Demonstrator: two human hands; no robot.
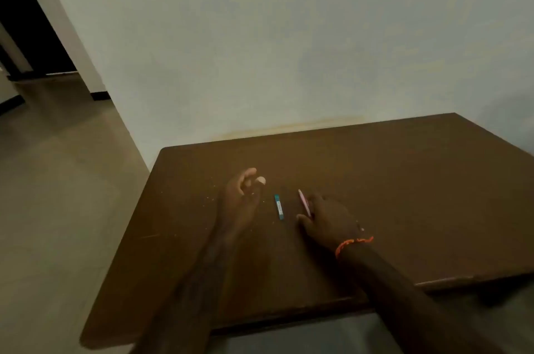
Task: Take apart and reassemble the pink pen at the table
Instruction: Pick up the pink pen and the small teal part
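Note:
The pink pen [302, 201] lies on the brown table [404, 180], pointing away from me. My right hand [328, 217], with an orange thread around its wrist, rests over the pen's near end. Its thumb is on the left of the pen and its fingers on the right, pinching it, and the near end is hidden under the hand. My left hand [241, 197] rests on the table to the left with its fingers loosely apart and nothing in it.
A short teal pen-like piece [278, 207] lies on the table between my hands. Small pale crumbs dot the table near my left hand. A pale wall stands behind the table. The floor and a dark doorway are at the left.

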